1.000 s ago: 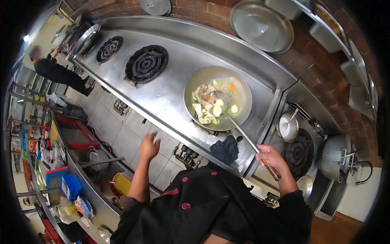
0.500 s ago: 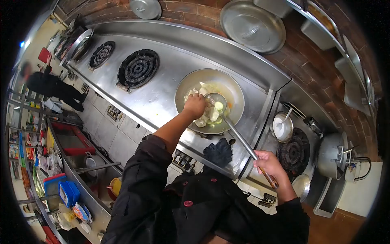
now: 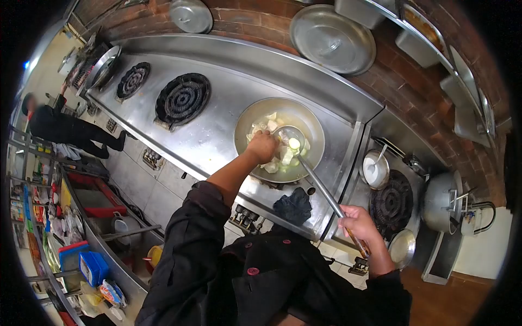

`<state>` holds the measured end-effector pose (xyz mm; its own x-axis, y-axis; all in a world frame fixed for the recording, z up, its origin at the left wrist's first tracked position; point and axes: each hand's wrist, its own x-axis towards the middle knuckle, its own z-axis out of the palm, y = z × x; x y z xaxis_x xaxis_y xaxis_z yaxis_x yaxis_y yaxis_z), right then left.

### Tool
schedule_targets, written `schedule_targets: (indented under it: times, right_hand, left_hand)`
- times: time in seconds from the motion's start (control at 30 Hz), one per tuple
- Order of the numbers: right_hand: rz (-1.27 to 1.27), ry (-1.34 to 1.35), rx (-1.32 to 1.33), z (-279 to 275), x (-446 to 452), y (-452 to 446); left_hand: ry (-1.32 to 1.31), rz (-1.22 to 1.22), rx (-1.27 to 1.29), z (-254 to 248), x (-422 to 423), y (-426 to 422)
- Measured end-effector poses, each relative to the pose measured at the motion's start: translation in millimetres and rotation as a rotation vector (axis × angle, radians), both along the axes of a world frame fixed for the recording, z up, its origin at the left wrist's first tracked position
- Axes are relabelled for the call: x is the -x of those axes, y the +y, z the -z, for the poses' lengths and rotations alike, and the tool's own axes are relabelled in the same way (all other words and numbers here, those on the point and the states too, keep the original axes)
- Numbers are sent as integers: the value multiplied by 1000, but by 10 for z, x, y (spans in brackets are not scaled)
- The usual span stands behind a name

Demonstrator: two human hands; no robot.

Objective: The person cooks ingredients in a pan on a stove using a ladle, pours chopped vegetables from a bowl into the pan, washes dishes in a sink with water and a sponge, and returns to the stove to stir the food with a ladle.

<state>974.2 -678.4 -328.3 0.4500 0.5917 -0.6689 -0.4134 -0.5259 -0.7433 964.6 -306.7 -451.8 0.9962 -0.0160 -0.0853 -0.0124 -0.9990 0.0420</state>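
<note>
A wide round pan (image 3: 314, 117) stands on the steel stove top, with chopped vegetables and pale pieces (image 3: 270, 164) in it. My right hand (image 3: 354, 223) is closed around the handle of a long ladle (image 3: 322, 187), whose bowl rests among the food. Over the left part of the pan is my left hand (image 3: 263, 146), its fingers pressed together down at the food beside the ladle bowl. What those fingers hold, if anything, is hidden. A dark crumpled cloth (image 3: 293, 206) lies on the stove's front edge, just below the pan.
Two black burners (image 3: 183, 99) are farther left on the stove. At the right are a small pot (image 3: 374, 169) with a utensil, another burner (image 3: 391, 202) and a large pot (image 3: 438, 203). A co-worker (image 3: 68, 127) in dark clothes stands at the far left. Lids hang on the brick wall.
My left hand has moved from the air in front of the stove into the pan, onto the food. The right hand keeps its hold on the ladle. The view has shifted slightly.
</note>
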Motion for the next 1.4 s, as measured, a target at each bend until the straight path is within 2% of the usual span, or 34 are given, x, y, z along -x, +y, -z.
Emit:
schedule_targets:
  times: [0.3, 0.4, 0.47, 0.5, 0.57, 0.6, 0.67, 0.8, 0.83, 0.87, 0.97, 1.0, 1.03, 1.1, 1.13, 1.2, 1.3, 1.4]
  right_hand:
    - [34, -107, 53, -68, 224, 68]
    - [-21, -198, 104, 79, 290, -2]
    - [-244, -784, 181, 198, 332, -29]
    - [-247, -790, 183, 203, 344, -37]
    - [-300, -973, 326, 67, 406, 66]
    - [-304, -980, 326, 59, 400, 90]
    - [-365, -1142, 451, 75, 372, 160]
    - [-398, -1173, 464, 40, 223, 456]
    - [-402, -1170, 492, 38, 174, 562]
    - [-408, -1167, 519, 52, 128, 656]
    - [-417, -1184, 491, 261, -39, 865]
    - [-398, -1352, 324, 550, -153, 813]
    - [-406, -1360, 314, 505, -158, 882]
    - [-330, -585, 219, 333, -154, 1024]
    - [-344, -587, 220, 311, -142, 1046]
    - [-187, -293, 87, 293, -128, 1066]
    - [-125, -199, -11, 352, -79, 1002]
    - [-167, -228, -6, 255, 74, 955]
  left_hand:
    - [44, -32, 76, -34, 33, 64]
    - [98, -65, 118, -6, 38, 96]
    - [18, -85, 207, 125, 60, 140]
    - [11, -87, 209, 193, 81, 153]
    - [-223, -185, 198, 29, 224, 97]
    - [-230, -189, 199, -75, 303, 121]
    - [-555, -208, 368, -322, 532, 257]
    - [-813, -379, 419, -542, 1442, 447]
    - [-889, -411, 380, -419, 1707, 491]
    - [-859, -488, 356, -290, 2007, 510]
    - [-558, -783, 363, 337, 3018, 437]
    - [-453, -851, 346, 559, 3338, 369]
    - [-378, -906, 392, 750, 3644, 255]
    - [-222, -1006, 467, 955, 4113, -44]
    - [-139, -1050, 497, 1001, 4272, -193]
    - [-75, -1107, 575, 1101, 4457, -444]
    - [3, -1150, 671, 1117, 4465, -571]
    - [39, -1120, 710, 1091, 4306, -484]
